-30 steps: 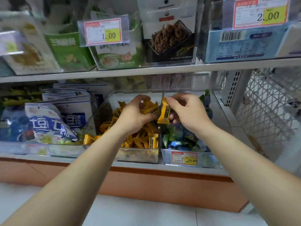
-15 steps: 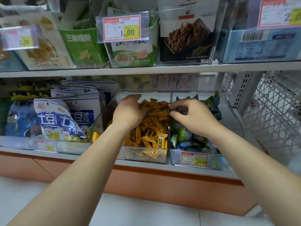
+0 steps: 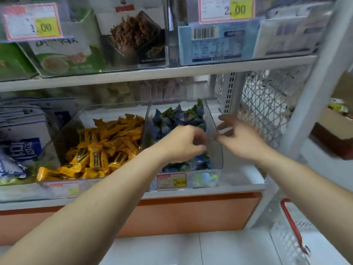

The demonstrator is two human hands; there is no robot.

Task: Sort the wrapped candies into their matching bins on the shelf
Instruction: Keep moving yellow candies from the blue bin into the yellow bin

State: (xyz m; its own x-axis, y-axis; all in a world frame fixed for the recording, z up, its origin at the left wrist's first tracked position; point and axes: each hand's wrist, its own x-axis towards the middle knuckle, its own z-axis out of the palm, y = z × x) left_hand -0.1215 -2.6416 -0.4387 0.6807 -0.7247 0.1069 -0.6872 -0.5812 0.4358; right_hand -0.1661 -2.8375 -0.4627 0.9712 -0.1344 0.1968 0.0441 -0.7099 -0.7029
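Head view — left hand (image 3: 181, 144) seemingly among blue candies (image 3: 179, 117), right hand (image 3: 238, 140) spread

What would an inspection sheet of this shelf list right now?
Surface: shelf, white, carrying two clear bins side by side.
Job's things: yellow candies fill the left bin; blue-green candies fill the right bin.
Clutter: snack bags left of the bins; price tag on the right bin's front.
Grippers: left hand curled over the right bin's candies, grip hidden; right hand loose-fingered at that bin's right wall, holding nothing.
Cables: nothing seen.
Surroundings: upper shelf with boxed snacks, mesh panel, red-handled basket, tiled floor.
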